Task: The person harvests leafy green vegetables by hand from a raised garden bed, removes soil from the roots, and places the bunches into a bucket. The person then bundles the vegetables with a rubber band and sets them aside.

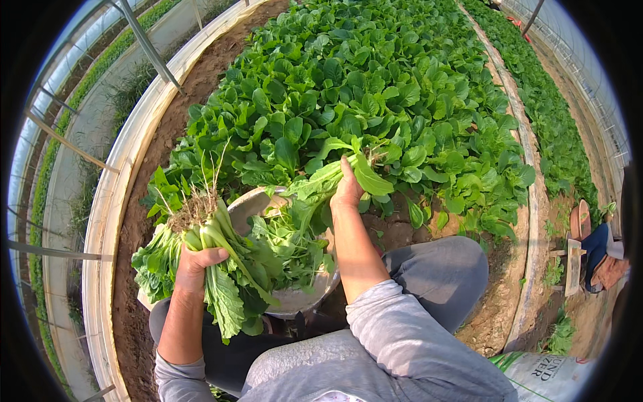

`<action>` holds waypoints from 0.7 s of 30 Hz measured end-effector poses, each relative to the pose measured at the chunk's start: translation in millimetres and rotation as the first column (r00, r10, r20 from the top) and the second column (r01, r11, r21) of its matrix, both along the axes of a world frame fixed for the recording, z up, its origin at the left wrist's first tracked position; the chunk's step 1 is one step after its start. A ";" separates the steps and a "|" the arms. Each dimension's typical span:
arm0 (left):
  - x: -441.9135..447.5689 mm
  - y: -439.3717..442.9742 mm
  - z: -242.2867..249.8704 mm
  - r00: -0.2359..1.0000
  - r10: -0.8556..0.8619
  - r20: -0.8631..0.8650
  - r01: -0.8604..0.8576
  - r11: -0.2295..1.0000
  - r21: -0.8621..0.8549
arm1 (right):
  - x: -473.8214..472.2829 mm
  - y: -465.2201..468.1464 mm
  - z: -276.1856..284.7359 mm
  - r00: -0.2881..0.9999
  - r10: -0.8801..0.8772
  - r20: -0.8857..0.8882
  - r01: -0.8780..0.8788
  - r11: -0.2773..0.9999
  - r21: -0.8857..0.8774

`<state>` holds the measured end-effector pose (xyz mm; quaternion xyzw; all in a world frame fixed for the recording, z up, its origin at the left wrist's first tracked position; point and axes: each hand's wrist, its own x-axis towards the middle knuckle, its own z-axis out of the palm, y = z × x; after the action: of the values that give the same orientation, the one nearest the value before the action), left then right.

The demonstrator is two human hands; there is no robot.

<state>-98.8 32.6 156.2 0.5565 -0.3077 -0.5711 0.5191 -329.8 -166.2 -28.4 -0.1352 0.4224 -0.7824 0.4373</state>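
My left hand [197,266] grips a thick bunch of leafy greens [226,291] by the stems, with the tangled roots [195,208] pointing up and the leaves hanging down. In my right hand [346,188] is a smaller clump of greens [321,181], its soil-flecked roots turned toward the planted bed. Between my hands and a little lower sits a round metal basin [301,303], with loose leaves [291,251] inside. Part of its rim is hidden behind the greens. Further cut greens [155,261] lie to the left of the left-hand bunch.
A dense bed of leafy greens [351,90] spreads ahead. Bare soil [150,166] and a pale plastic-covered edge [110,201] run along the left, with metal greenhouse poles [145,45]. At right are a printed sack [545,374], a wooden stool [572,266] and part of another person [598,251].
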 end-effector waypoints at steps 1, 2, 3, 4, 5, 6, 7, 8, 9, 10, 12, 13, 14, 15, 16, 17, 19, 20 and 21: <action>1.6 2.2 3.4 1.000 -0.001 -0.001 0.001 1.000 -0.010 | -1.2 3.2 8.5 0.995 0.074 -0.060 -0.078 0.995 -0.067; 2.4 4.0 8.1 1.000 0.013 0.004 -0.013 0.999 -0.038 | -4.4 6.0 14.4 0.976 0.143 -0.162 -0.164 0.978 -0.126; -3.2 1.7 10.2 1.000 0.006 -0.008 -0.007 0.998 -0.068 | -24.7 -1.5 3.0 0.894 0.108 -0.436 -0.165 0.982 -0.095; -1.2 7.1 13.7 1.000 0.027 0.003 -0.026 0.996 -0.080 | -26.2 3.7 4.3 0.847 0.162 -0.507 -0.235 0.968 -0.083; 1.8 9.4 16.5 0.999 0.037 0.002 -0.037 0.995 -0.096 | -27.3 8.2 5.9 0.791 0.210 -0.575 -0.302 0.951 -0.068; -0.5 8.7 15.8 0.999 0.029 -0.017 -0.030 0.995 -0.094 | -39.3 8.3 -3.6 0.757 0.434 -0.489 -0.393 0.900 0.190; 2.7 12.1 19.1 0.999 0.042 -0.018 -0.043 0.995 -0.088 | -40.0 11.1 -2.2 0.707 0.480 -0.520 -0.422 0.876 0.234; 5.9 14.6 22.0 1.000 0.017 0.026 -0.014 0.994 -0.104 | -42.9 13.3 -0.2 0.653 0.522 -0.549 -0.445 0.851 0.279; 3.9 15.6 25.6 1.000 0.004 0.025 -0.002 0.994 -0.110 | -46.5 12.6 3.4 0.596 0.560 -0.576 -0.462 0.825 0.324; 4.5 18.1 30.5 0.998 -0.048 0.035 0.052 0.989 -0.139 | -40.0 17.7 17.8 0.585 0.550 -0.596 -0.533 0.815 0.229; 4.3 16.3 32.0 0.985 -0.171 0.027 0.173 0.965 -0.195 | -39.2 20.7 31.3 0.491 0.600 -0.631 -0.634 0.743 0.213; 1.5 11.5 28.6 0.969 -0.245 0.009 0.241 0.944 -0.225 | -51.1 12.4 29.0 0.349 0.631 -0.693 -0.613 0.713 0.341; -6.9 9.6 27.4 0.960 -0.275 -0.044 0.256 0.934 -0.251 | -68.0 5.4 28.0 0.098 0.557 -0.825 -0.489 0.749 0.447; -7.2 7.3 23.8 0.959 -0.281 -0.029 0.264 0.928 -0.263 | -64.2 5.9 37.8 0.196 0.574 -0.795 -0.590 0.717 0.371; -1.7 10.9 22.9 0.963 -0.271 -0.008 0.258 0.927 -0.273 | -46.6 15.3 63.3 0.237 0.585 -0.776 -0.693 0.661 0.287; 4.1 15.0 20.5 0.964 -0.266 0.007 0.258 0.924 -0.282 | -32.7 28.5 93.1 0.273 0.602 -0.750 -0.774 0.601 0.200; 8.2 13.8 12.6 0.948 -0.319 -0.010 0.308 0.923 -0.231 | -34.6 32.2 120.8 0.240 0.660 -0.712 -0.864 0.480 0.153; 7.6 13.3 11.8 0.946 -0.323 -0.020 0.309 0.921 -0.236 | -33.4 34.8 129.8 0.243 0.716 -0.654 -0.904 0.412 0.116; 4.5 12.8 11.2 0.945 -0.325 -0.034 0.307 0.920 -0.244 | -33.3 39.0 142.7 0.232 0.769 -0.595 -0.937 0.342 0.077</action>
<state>-94.3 45.4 167.4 0.4128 -0.4397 -0.6269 0.4933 -363.1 -127.2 114.4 -0.6214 0.2546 -0.3865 0.6322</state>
